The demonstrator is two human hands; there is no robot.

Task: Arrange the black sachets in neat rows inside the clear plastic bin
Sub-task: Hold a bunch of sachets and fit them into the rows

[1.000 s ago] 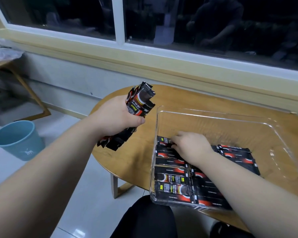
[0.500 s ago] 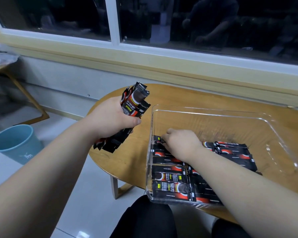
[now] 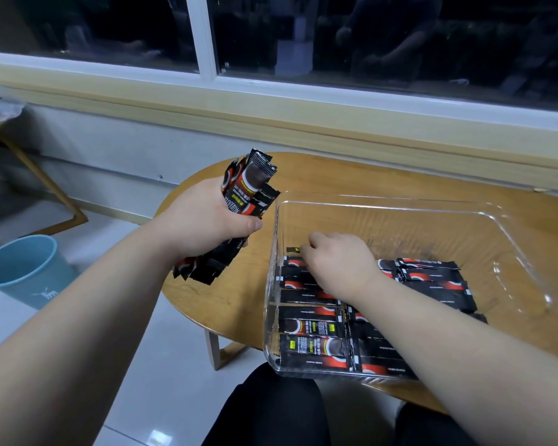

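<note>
Change over the last second is slight: the right hand (image 3: 339,262) is still kept low inside the clear plastic bin (image 3: 384,206), right of centre in the frame. It has been edged only a little higher along the left column, so that the end of one sachet (image 3: 292,250), marked with yellow, is now shown just beyond the knuckles. Its fingers are curled down over that sachet — whether it is pinched or merely pressed flat cannot be told, the tips being hidden. One more piece is judged to be getting seated at the head of the column, while the upper part of the bin floor is yet to be filled. The left hand (image 3: 207,220) is closed round a thick bundle of sachets (image 3: 244,201), held over the wooden table (image 3: 368,175) just left of the bin. The laid sachets (image 3: 310,329) are flat, narrow, glossy black strips with red and white print and crimped ends — set crosswise in two columns. The bin's walls are thin, smooth and transparent, with rounded corners.
</note>
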